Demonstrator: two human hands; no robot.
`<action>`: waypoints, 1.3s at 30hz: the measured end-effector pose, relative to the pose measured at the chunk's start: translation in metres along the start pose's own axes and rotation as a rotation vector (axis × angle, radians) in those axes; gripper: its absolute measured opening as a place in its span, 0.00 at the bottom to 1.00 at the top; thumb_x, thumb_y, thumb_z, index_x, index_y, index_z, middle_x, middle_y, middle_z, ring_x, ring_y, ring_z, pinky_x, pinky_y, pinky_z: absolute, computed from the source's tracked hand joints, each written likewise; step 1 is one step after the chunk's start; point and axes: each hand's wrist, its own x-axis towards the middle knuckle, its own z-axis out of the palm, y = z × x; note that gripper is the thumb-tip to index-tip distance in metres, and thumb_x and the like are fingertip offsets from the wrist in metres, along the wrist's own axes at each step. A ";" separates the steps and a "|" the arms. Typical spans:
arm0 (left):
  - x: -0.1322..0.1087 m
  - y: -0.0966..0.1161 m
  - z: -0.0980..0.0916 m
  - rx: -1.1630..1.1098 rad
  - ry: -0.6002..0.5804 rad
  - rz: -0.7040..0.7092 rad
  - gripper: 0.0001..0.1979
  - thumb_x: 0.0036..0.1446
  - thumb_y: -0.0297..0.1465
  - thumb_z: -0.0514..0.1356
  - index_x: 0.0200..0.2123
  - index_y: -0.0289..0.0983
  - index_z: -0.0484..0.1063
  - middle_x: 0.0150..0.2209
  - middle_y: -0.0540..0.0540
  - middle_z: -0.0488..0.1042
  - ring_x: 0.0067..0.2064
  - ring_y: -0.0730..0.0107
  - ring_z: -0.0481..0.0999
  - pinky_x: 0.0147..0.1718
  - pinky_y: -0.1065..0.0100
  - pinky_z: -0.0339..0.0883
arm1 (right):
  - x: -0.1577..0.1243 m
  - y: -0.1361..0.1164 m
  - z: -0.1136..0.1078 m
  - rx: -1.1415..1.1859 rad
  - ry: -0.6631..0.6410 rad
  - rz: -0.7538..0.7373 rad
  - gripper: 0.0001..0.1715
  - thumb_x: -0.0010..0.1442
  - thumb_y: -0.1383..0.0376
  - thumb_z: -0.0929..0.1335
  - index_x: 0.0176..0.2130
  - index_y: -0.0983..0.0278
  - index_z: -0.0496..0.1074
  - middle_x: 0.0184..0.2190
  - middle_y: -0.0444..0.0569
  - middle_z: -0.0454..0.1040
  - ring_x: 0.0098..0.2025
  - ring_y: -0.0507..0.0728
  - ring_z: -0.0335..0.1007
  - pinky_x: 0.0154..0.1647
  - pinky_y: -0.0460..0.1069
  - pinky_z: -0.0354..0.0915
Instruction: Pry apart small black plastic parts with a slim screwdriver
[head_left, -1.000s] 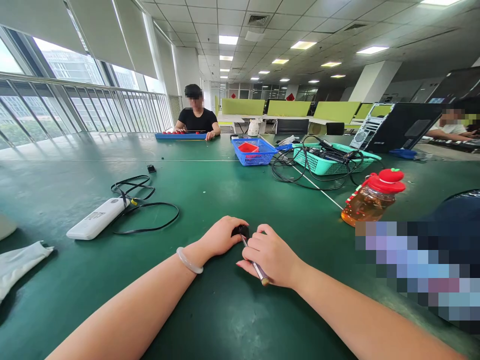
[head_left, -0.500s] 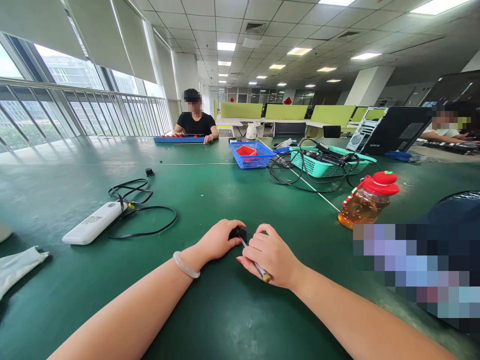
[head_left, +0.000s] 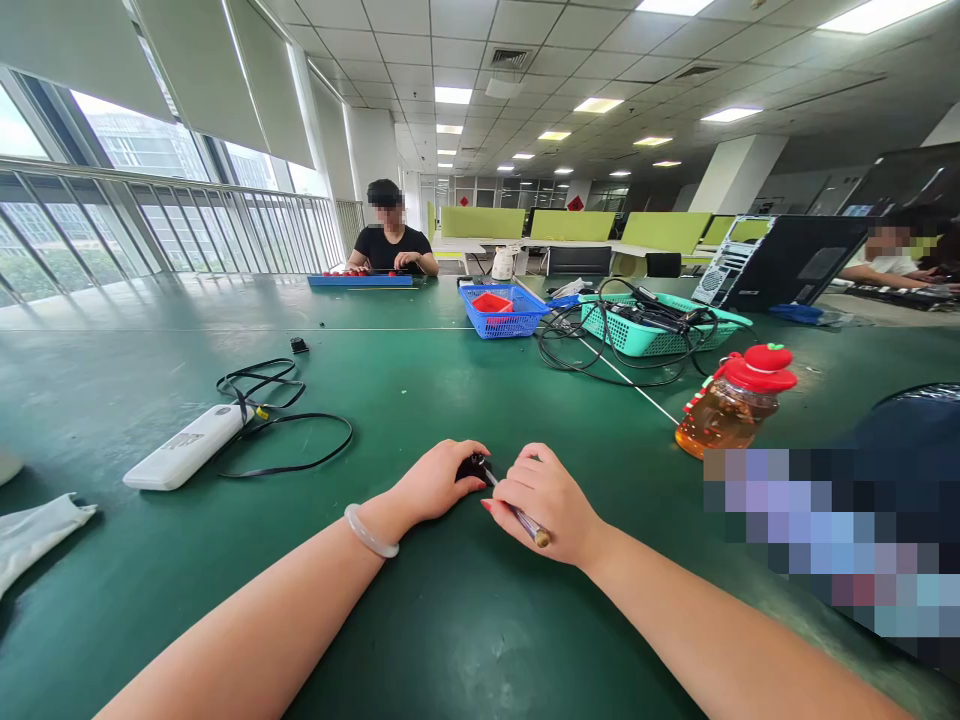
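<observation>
My left hand (head_left: 431, 482), with a pale bangle on its wrist, pinches a small black block-like part (head_left: 474, 467) against the table between thumb and fingers. Fingers hide much of that part, so its exact kind does not show. In my right hand (head_left: 547, 505) is a slim screwdriver (head_left: 531, 526), slanted with its brownish handle end toward me. Its thin metal shaft points up and left, and the tip meets or nearly meets the black part. My right fingers are curled round the handle.
On the green table (head_left: 420, 390), a white power bank (head_left: 187, 448) with a black cord lies left, near another small black part (head_left: 299, 344). Ahead are a blue basket (head_left: 504, 322) and a teal basket (head_left: 637, 338) of cables. A red-lidded bottle (head_left: 731, 400) stands right. Another person (head_left: 394, 240) sits opposite.
My right hand and the screwdriver have shifted slightly right. The black part appears tilted differently in my left fingers. The person opposite has raised a hand from the table.
</observation>
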 end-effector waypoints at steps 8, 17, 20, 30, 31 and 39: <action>0.000 -0.001 0.000 0.005 -0.012 -0.018 0.16 0.57 0.33 0.62 0.50 0.42 0.70 0.47 0.46 0.77 0.48 0.59 0.74 0.49 0.59 0.68 | -0.005 0.016 0.003 0.306 0.098 0.453 0.18 0.65 0.62 0.64 0.24 0.61 0.68 0.21 0.43 0.72 0.26 0.53 0.66 0.32 0.49 0.61; -0.001 -0.002 0.001 -0.011 -0.018 -0.016 0.14 0.58 0.34 0.61 0.48 0.42 0.70 0.46 0.46 0.76 0.48 0.60 0.73 0.49 0.60 0.67 | -0.005 0.008 -0.002 0.343 0.119 0.232 0.18 0.65 0.64 0.62 0.22 0.61 0.64 0.17 0.42 0.65 0.24 0.52 0.57 0.34 0.51 0.60; 0.000 -0.002 0.001 -0.006 -0.014 -0.019 0.14 0.58 0.33 0.61 0.48 0.42 0.70 0.45 0.47 0.76 0.47 0.60 0.73 0.48 0.60 0.67 | -0.004 0.005 -0.001 0.316 0.104 0.131 0.16 0.64 0.66 0.62 0.24 0.61 0.63 0.18 0.41 0.65 0.23 0.51 0.55 0.36 0.51 0.59; 0.001 -0.003 0.003 0.008 0.003 0.001 0.15 0.56 0.27 0.60 0.48 0.42 0.70 0.45 0.48 0.77 0.46 0.61 0.74 0.47 0.61 0.68 | -0.002 0.001 0.004 0.087 -0.062 -0.001 0.16 0.66 0.63 0.63 0.27 0.62 0.69 0.22 0.42 0.69 0.27 0.51 0.60 0.45 0.52 0.58; 0.001 -0.004 0.003 0.006 0.005 0.003 0.16 0.56 0.27 0.60 0.48 0.42 0.70 0.45 0.48 0.77 0.47 0.61 0.74 0.47 0.61 0.68 | -0.001 0.000 0.004 0.073 -0.049 -0.010 0.16 0.66 0.63 0.63 0.27 0.62 0.69 0.22 0.42 0.69 0.27 0.51 0.60 0.46 0.52 0.58; 0.000 -0.006 0.005 -0.025 0.025 -0.022 0.27 0.56 0.30 0.61 0.59 0.44 0.62 0.50 0.45 0.75 0.50 0.59 0.74 0.51 0.57 0.67 | -0.003 0.006 0.002 0.143 0.065 0.124 0.14 0.65 0.65 0.63 0.27 0.61 0.68 0.23 0.43 0.71 0.27 0.52 0.62 0.42 0.52 0.59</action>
